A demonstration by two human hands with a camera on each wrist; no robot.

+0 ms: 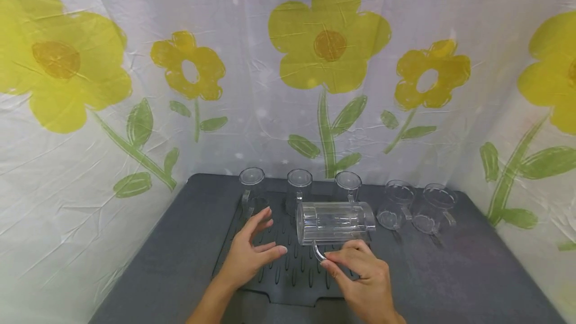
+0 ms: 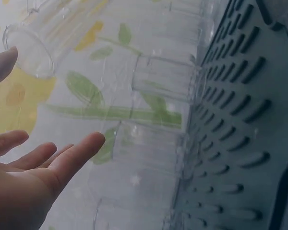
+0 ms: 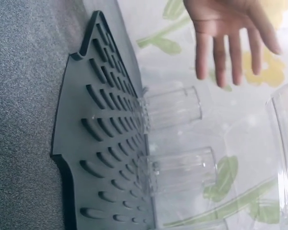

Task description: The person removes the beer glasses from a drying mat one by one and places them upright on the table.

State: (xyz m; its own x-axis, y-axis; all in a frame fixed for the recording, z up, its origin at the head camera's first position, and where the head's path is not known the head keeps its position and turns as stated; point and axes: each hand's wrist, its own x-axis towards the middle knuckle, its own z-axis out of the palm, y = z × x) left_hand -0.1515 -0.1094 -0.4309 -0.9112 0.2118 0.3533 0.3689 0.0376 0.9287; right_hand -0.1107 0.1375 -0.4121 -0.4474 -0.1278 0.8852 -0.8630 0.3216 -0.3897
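My right hand (image 1: pixel 366 276) pinches the handle of a clear mug (image 1: pixel 335 221) between thumb and fingers. The mug lies sideways in the air above a dark ribbed drying mat (image 1: pixel 288 289), its handle pointing down toward me. To the left of the mug, my left hand (image 1: pixel 249 251) is apart from it, fingers spread and loosely bent. The same mug (image 2: pixel 31 50) appears beyond the left fingertips in the left wrist view. In the right wrist view, the left hand (image 3: pixel 225 38) shows its palm, and part of the mug (image 3: pixel 284 143) enters at the right edge.
Along the mat's back edge stand three clear mugs, a left one (image 1: pixel 252 184), a middle one (image 1: pixel 299 184) and a right one (image 1: pixel 348 184), seemingly upside down. Two more mugs (image 1: pixel 396 206) stand upright on the grey table (image 1: pixel 472 274) at right. A flower-printed curtain (image 1: pixel 252 129) encloses the table.
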